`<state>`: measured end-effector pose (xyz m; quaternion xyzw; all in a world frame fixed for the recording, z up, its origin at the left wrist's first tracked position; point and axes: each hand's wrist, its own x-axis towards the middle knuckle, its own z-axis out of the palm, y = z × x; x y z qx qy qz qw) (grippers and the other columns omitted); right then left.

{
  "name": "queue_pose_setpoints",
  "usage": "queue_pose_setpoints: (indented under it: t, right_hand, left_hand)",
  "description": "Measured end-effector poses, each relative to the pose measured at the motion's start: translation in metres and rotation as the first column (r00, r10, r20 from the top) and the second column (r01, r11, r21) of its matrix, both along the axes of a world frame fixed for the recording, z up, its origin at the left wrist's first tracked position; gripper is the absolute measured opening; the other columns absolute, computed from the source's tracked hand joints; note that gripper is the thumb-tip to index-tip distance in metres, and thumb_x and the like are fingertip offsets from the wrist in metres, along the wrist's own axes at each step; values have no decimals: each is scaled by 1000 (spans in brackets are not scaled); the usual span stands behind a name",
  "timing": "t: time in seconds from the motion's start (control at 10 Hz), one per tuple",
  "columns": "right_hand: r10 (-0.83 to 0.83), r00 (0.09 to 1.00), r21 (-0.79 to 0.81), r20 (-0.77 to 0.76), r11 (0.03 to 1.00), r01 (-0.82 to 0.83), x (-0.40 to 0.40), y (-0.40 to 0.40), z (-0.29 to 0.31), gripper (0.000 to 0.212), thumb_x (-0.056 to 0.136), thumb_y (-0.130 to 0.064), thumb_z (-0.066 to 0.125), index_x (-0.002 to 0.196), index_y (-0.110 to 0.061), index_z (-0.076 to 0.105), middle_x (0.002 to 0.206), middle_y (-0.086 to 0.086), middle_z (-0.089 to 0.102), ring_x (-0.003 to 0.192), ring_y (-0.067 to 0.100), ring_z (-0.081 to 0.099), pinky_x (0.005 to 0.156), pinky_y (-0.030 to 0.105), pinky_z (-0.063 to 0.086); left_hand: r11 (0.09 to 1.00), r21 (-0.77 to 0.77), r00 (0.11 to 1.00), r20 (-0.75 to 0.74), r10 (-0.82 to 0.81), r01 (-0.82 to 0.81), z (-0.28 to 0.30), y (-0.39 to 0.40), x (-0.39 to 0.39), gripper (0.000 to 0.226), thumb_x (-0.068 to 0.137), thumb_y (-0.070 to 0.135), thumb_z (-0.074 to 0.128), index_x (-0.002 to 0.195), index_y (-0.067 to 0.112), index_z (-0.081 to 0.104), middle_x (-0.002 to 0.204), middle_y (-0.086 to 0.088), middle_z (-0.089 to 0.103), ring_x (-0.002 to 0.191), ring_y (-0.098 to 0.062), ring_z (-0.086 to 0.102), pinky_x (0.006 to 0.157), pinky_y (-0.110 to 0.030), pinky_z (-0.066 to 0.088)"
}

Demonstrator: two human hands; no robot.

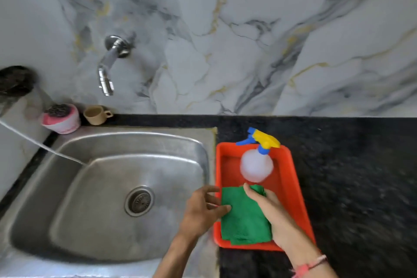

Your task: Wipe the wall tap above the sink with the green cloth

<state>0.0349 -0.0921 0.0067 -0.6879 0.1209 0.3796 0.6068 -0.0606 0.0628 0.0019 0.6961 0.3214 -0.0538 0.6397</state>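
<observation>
A: We have both hands on the green cloth (244, 216), which lies folded at the near end of the red tray (293, 178), right of the sink (90, 187). Our right hand (268, 207) curls over its right edge; the left hand (206, 206) is open, fingertips resting on its left edge.

B: Gripping it yet?

A: We can't tell. Lifting carelessly, we could knock the spray bottle (256, 165) standing just beyond the cloth; it looks light, rounded plastic.

B: And the tap (108, 67)?

A: Far left on the marble wall, untouched. It's smooth curved chrome, so the soft, nubbly cloth may slip unless we wrap it round.
</observation>
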Motion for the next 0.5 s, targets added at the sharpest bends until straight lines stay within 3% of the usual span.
queue_pose_setpoints:
  t: [0.1, 0.2, 0.3, 0.4, 0.5]
  right_hand:
    - [69, 992, -189, 110, 981, -47, 19, -41, -23, 35, 89, -41, 78, 99, -9, 67, 102, 9, 78, 93, 23, 73, 83, 37, 58]
    - [162, 967, -233, 195, 966, -115, 35, -56, -45, 25, 90, -26, 80, 86, -3, 69, 84, 16, 68, 79, 24, 64, 71, 36, 49]
    - [206, 937, -293, 282, 949, -121, 47, -56, -57, 23, 85, -14, 83, 100, 2, 74, 91, 10, 70, 88, 27, 69, 77, 40, 56]
    - [321, 901, -397, 291, 898, -192, 52, -54, -55, 32, 83, -12, 83, 112, -3, 74, 99, 7, 71, 97, 27, 71, 86, 37, 58]
    - [523, 781, -575, 342, 774, -266, 49, -60, -39, 33, 84, -22, 80, 111, -5, 72, 113, 14, 76, 106, 30, 71, 88, 39, 58]
  left_hand:
    - [988, 151, 999, -21, -38, 41, -21, -41, 14, 55, 84, 0, 82, 129, 18, 54, 82, -1, 60, 75, -19, 63, 73, -35, 60]
    - [911, 403, 996, -58, -69, 87, -33, -67, 32, 50, 84, 1, 78, 129, 14, 62, 72, 8, 53, 69, -11, 55, 70, -16, 47]
    - [864, 497, 996, -86, -37, 75, -42, -82, 43, 48, 84, -1, 73, 129, 12, 62, 81, -4, 67, 82, -23, 63, 85, -36, 53]
    - [835, 537, 985, -171, -28, 117, -46, -89, 41, 46, 89, 1, 69, 133, 11, 57, 112, -16, 73, 109, -36, 66, 98, -47, 54]
    - [813, 565, 985, -166, -57, 142, -43, -93, 36, 49, 91, 10, 70, 138, 13, 57, 126, -15, 69, 120, -33, 63, 106, -42, 51]
